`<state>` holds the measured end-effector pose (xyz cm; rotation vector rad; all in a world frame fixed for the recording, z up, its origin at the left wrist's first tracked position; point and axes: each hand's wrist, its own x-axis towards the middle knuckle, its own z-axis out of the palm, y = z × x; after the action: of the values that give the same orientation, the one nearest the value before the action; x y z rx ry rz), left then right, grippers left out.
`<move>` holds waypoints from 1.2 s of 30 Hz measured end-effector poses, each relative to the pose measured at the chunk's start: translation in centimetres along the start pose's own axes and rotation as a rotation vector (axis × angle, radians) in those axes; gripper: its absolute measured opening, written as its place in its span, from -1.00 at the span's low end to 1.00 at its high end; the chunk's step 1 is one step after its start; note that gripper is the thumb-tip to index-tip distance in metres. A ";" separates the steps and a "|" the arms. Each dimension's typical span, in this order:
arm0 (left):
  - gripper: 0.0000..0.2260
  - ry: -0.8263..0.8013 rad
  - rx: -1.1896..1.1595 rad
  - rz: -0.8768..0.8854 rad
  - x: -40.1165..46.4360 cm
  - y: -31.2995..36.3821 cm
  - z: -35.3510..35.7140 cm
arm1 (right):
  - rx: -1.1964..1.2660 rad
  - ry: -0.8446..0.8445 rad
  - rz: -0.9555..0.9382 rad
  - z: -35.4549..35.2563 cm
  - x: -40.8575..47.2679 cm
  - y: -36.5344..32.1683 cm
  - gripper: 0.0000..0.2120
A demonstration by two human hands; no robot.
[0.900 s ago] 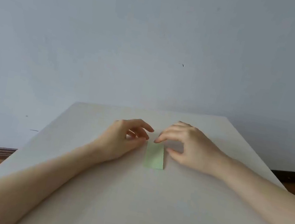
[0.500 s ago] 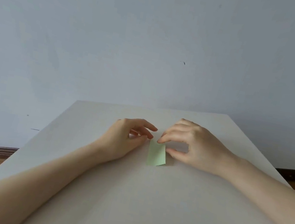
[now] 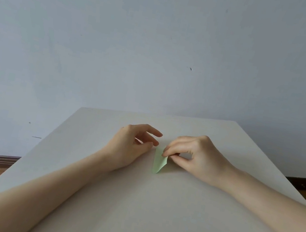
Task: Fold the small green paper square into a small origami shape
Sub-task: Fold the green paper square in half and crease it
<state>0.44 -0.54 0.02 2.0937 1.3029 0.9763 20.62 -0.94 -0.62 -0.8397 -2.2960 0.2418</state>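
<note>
Pinching green paper (image 3: 159, 161) edge, right hand (image 3: 193, 157), left hand (image 3: 132, 145) beside

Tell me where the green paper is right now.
In the head view the green paper sits near the middle of the white table, between the two hands: the right hand pinches its upper edge, and the left hand is just beside it.

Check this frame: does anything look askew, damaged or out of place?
Nothing stands out. The small green folded paper is lifted at one edge, pinched by the right hand, mid-fold. The left hand rests beside it on the white table.
</note>
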 end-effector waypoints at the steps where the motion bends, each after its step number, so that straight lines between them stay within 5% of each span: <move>1: -0.74 0.004 0.001 -0.009 0.0 0.0 0.0 | 0.004 0.012 -0.001 0.0 0.0 0.0 -0.85; 8: -0.78 0.036 -0.055 -0.082 -0.1 0.0 0.0 | 0.060 0.156 -0.006 -0.3 0.1 -0.1 -0.89; 22: -0.82 0.057 -0.660 -0.310 0.1 1.1 0.2 | 0.248 0.198 0.132 -0.5 0.2 -0.5 -0.79; 36: -0.81 0.108 -0.742 -0.276 0.0 1.8 0.2 | 0.695 0.256 0.427 -0.7 0.8 -1.7 -0.93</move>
<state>1.55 -1.34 1.17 1.2817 1.0195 1.2188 19.74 -1.77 0.96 -0.9026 -1.5970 0.9909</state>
